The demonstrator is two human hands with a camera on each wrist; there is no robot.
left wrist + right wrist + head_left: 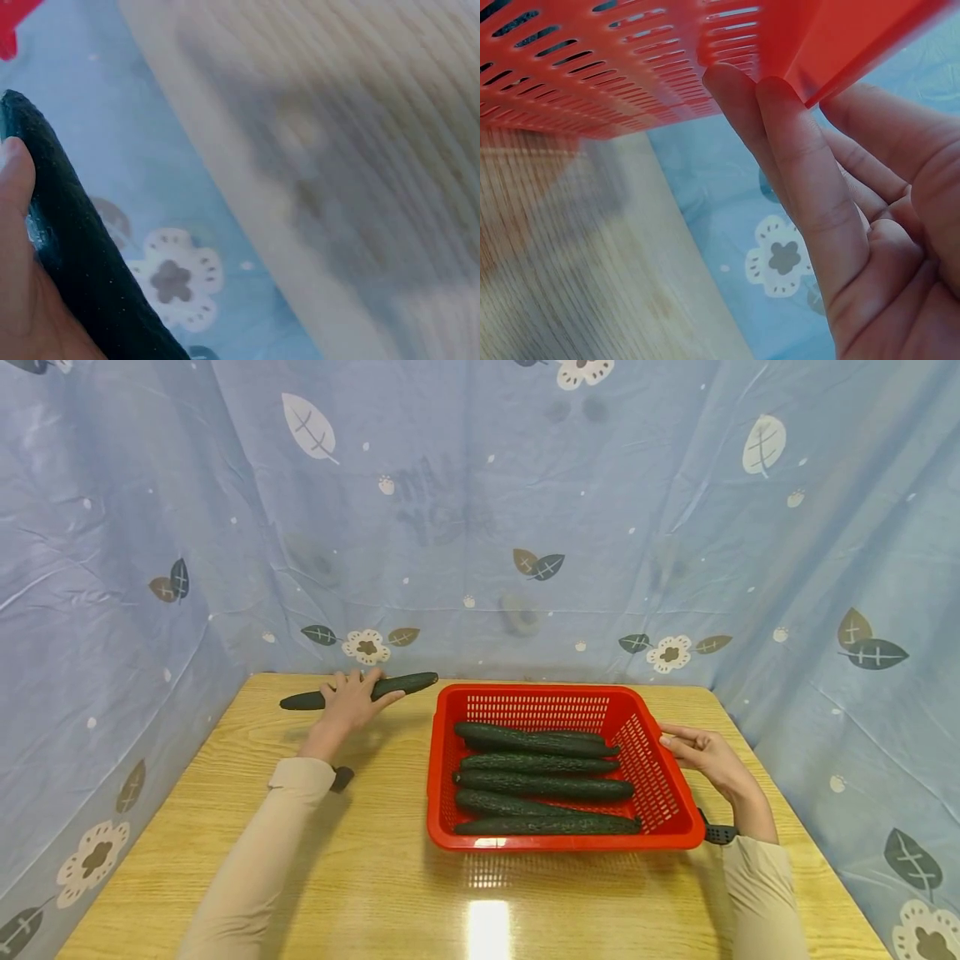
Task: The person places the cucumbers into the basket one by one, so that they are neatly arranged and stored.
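My left hand [351, 700] grips a long dark green cucumber [407, 682] by its middle, raised above the far left of the table with a shadow beneath. In the left wrist view the thumb lies along the cucumber [67, 225]. A red plastic basket [562, 842] stands right of centre with several cucumbers [543, 786] lying crosswise in it. At the basket's right side my right hand [716, 762] pinches the rim. The right wrist view has the fingertips [784, 97] against the outside of the basket [652, 71], under the rim, with the thumb at the rim's edge.
A light wooden table [360, 893] carries the basket. Behind it and at both sides hangs a blue curtain [465, 510] with leaf and flower prints, close along the table's edges.
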